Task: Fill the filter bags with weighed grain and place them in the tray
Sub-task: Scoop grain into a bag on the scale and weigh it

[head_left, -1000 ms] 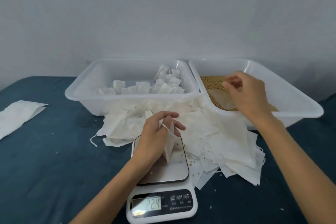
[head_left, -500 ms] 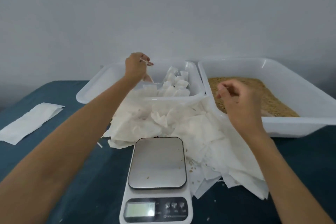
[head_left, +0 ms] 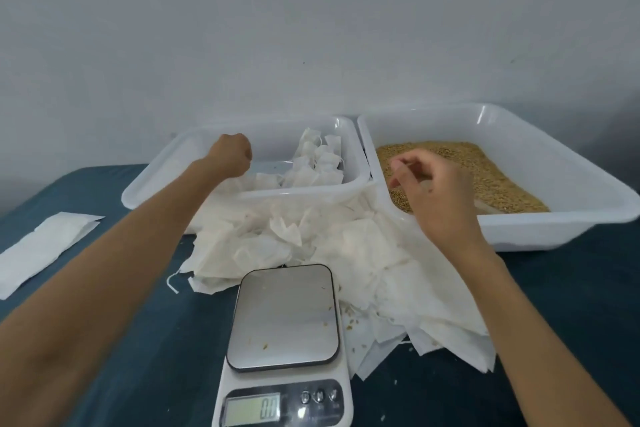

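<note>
My left hand (head_left: 231, 153) reaches into the left white tray (head_left: 149, 185) with its fingers curled into a fist. The filter bag it carried is hidden under the hand. Several filled filter bags (head_left: 318, 163) lie in that tray's right part. Over the near-left corner of the grain tray (head_left: 519, 230), my right hand (head_left: 438, 192) hovers with loosely curled fingers and holds nothing. Brown grain (head_left: 485, 173) covers that tray's floor. The scale (head_left: 287, 319) stands in front with a bare plate and reads 0.0.
A heap of empty white filter bags (head_left: 311, 246) lies between the trays and the scale and spreads to the right. A flat white packet (head_left: 45, 246) lies on the blue cloth at the far left. Stray grains dot the scale plate.
My left hand lifted the filled bag off the scale and carried it back into the left tray. My right hand left the scoop in the grain and drew back a little. The scale went from 22.4 to 0.0.
</note>
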